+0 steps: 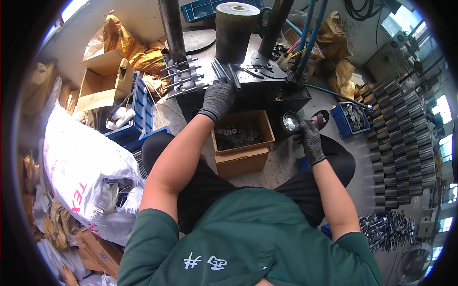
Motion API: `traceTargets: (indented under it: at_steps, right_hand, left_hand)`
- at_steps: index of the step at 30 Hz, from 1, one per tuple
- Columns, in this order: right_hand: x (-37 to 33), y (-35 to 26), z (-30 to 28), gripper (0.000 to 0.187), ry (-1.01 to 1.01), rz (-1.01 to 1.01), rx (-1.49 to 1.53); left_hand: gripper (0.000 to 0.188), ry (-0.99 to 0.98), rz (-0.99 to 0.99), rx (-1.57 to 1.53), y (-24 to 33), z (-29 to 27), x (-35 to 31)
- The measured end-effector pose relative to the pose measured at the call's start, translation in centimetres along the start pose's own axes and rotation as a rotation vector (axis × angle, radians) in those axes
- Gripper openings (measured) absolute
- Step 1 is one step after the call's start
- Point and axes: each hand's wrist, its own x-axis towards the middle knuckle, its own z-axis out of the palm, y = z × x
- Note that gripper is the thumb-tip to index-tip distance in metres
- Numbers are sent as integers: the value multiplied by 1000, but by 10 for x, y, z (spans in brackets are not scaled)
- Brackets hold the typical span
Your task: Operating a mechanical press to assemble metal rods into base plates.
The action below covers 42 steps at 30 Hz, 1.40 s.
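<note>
Both my hands wear dark grey gloves. My left hand (218,99) is at the near edge of the press table, its fingers curled round the near end of one of several metal rods (221,69). Another dark rod (234,77) leans over the edge just beside it. Lower and to the right, my right hand (311,144) grips the rim of a round metal cylinder (290,122), whose open end shows a shiny inside. A rack with metal pins (183,77) sits left of my left hand. Above the rods stands the thick steel ram (234,33) of the press.
Between my knees a cardboard box (243,160) holds small metal rings. Blue crates (138,109) and a white woven sack (81,162) stand left. Rightward are a blue bin of metal parts (352,119) and stacked metal cylinders (400,143). A blue hose (329,92) crosses behind my right hand.
</note>
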Motion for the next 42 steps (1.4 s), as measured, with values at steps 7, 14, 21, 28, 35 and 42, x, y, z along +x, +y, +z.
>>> traceTargets:
  at_steps: [7, 14, 21, 28, 35, 42]
  right_hand:
    - [-40, 117, 66, 33, -8, 77, 149]
    - [-34, 140, 60, 36, 0, 324, 275]
    - [-20, 118, 56, 34, -172, 341, -3]
    - [103, 111, 99, 35, -679, -150, -910]
    - [167, 197, 177, 53, -878, -521, -1495]
    - [194, 260, 216, 55, -879, -664, -1521]
  left_hand:
    - [53, -91, -14, 102, -2, -18, -4]
    - [21, 192, -43, -60, 0, -45, 22]
    - [22, 296, -114, -255, -19, -81, 64]
    - [34, 247, -148, -378, -40, -58, 79]
    - [37, -61, -204, -343, -59, -39, 77]
    - [43, -104, -183, -415, -65, -43, 67]
